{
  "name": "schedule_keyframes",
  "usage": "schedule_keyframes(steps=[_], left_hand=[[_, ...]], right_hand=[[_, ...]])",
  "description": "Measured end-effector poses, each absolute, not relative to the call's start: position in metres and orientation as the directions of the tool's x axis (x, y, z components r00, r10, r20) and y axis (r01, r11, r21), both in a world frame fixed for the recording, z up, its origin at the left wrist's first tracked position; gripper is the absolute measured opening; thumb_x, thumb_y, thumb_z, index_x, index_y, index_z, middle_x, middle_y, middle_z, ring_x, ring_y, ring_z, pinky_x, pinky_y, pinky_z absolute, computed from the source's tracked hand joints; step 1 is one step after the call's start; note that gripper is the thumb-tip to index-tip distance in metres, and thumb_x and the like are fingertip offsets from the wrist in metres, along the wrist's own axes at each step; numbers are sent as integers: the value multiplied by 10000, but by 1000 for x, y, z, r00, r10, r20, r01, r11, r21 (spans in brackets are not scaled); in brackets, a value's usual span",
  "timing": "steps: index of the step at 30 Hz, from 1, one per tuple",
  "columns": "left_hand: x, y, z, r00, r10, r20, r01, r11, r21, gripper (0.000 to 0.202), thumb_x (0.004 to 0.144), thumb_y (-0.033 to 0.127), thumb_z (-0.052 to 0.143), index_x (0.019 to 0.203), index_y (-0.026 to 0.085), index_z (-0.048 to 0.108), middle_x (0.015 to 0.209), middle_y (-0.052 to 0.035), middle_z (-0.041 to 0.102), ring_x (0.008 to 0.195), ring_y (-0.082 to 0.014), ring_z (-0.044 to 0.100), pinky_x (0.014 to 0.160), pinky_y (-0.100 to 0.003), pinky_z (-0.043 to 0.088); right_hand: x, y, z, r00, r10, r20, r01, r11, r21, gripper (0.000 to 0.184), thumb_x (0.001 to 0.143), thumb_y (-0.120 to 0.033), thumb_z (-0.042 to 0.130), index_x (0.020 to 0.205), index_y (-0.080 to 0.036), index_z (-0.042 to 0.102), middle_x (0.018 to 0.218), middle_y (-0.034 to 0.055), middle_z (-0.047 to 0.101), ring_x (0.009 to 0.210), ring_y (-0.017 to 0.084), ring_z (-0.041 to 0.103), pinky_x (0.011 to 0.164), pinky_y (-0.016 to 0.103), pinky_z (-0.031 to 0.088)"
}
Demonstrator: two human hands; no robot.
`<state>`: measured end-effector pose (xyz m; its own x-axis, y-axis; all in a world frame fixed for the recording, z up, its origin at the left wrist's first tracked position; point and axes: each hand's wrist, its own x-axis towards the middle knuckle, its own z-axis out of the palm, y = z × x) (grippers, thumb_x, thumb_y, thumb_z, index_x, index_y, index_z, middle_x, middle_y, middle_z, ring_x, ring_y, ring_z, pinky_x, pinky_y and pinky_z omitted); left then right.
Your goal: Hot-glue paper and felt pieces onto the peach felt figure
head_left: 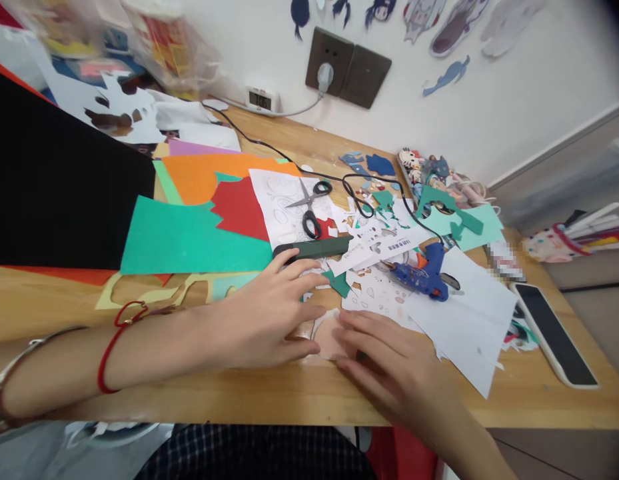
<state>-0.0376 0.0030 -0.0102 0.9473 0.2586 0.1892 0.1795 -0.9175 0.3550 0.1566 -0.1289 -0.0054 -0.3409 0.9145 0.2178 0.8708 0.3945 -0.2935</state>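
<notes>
A small rounded pale-pink cutout with a whitish edge (330,335) lies on the wooden table in front of me, between my two hands. My left hand (284,310) is spread out at its left side, thumb and index fingertips close to its edge. From the right, my right hand (384,360) has its fingers and thumb on the cutout's right part, covering that edge. Just beyond my left fingertips is a long dark green object (314,249). Black-handled scissors (310,203) lie open on a sheet with line drawings (274,200).
A blue glue gun (429,275) with a black cord rests on white paper (469,313) amid scraps. Green (199,237), red (239,203), orange (204,175) and black sheets (64,180) spread leftward. A phone (556,337) sits at right, a pen holder (556,241) behind it.
</notes>
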Motion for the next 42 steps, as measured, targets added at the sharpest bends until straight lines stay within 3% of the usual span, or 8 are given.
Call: schedule_keyframes(steps=[6,12,18,22,27,29,35,42], left_hand=[[-39,-5,-18,927,238,291,116,-918,379,309,859,365,511,1087,183,610,1254,-97,506,1236,-282,348,1079,-475,169],[-35,-7,-20,929,137,344,-3,-927,376,259,882,283,481,1082,169,599,1214,-60,562,1218,-230,393,1115,-462,85],[-34,-5,-19,948,134,290,20,-931,365,274,861,303,513,1082,167,602,1220,-66,563,1234,-247,387,1120,-469,100],[-33,-3,-18,954,115,278,13,-939,343,293,863,294,506,1110,161,592,1243,-69,549,1249,-245,378,1129,-458,94],[-33,-2,-19,963,93,253,4,-943,332,317,893,318,456,1139,160,581,1235,-70,554,1280,-246,345,1139,-463,82],[-32,-2,-19,966,75,247,-6,-950,313,333,903,324,437,1147,146,577,1221,-86,560,1288,-246,338,1141,-461,87],[-34,1,-7,977,70,203,5,-952,306,341,867,310,476,1170,188,576,1312,-92,480,1328,-275,272,1129,-514,72],[-44,4,-4,978,38,206,-21,-961,275,287,853,222,469,1094,201,622,1363,-80,446,1321,-268,296,1123,-523,110]], right_hand=[[151,-136,-11,-386,847,365,822,496,-281,150,780,-123,624,927,-138,646,993,55,687,1013,148,603,1037,355,410],[153,-133,-16,-388,848,362,802,504,-320,157,784,-124,615,934,-163,638,978,15,690,1014,126,600,1090,384,329],[158,-130,-6,-304,917,260,799,394,-454,207,846,-122,503,1007,-191,613,1028,22,681,998,114,612,964,289,475],[155,-129,-9,-280,893,352,843,404,-355,211,848,-103,466,993,-147,614,1014,59,691,1013,141,616,944,279,493],[143,-134,-21,-430,824,369,879,475,-37,324,792,-1,405,1042,-68,600,1015,115,685,996,224,623,931,366,506],[141,-135,-23,-451,821,350,880,474,24,349,787,8,390,1065,-61,590,1027,120,678,1012,236,615,942,374,497],[144,-133,-16,-418,844,336,878,471,-89,320,828,-18,338,1013,-94,588,1026,111,670,1010,191,608,945,373,496],[148,-140,-18,-434,854,288,878,473,-79,304,836,-52,406,1080,-83,583,1111,139,636,1086,236,573,935,406,497]])
